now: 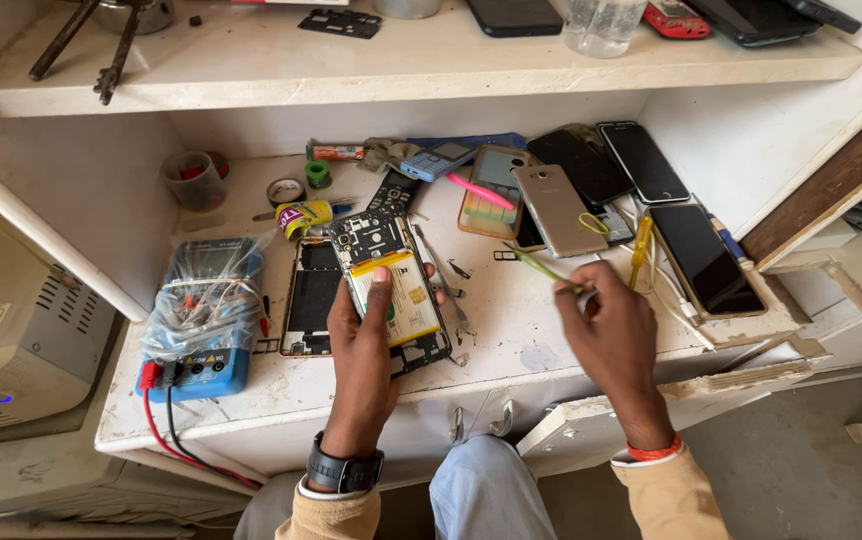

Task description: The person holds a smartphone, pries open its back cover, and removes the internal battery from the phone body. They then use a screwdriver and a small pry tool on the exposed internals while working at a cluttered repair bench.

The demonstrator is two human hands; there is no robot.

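My left hand (366, 345) grips an opened phone (391, 290) with its back cover off, thumb resting on the yellow-and-white battery (401, 297); the dark circuit board shows at the top. My right hand (611, 335) is to the right of it, pinching a thin yellow-green tool (541, 266) that points up-left and looks blurred. Just left of the held phone, a separate phone frame (309, 297) lies flat on the white worktop (511, 340).
A blue multimeter (201, 315) wrapped in plastic, with red and black leads, sits at the left. Several phones (591, 180), a keypad handset (438, 159), a yellow screwdriver (640, 250), tape rolls (285, 190) and a cup (193, 180) crowd the back. A shelf (431, 60) above holds more items.
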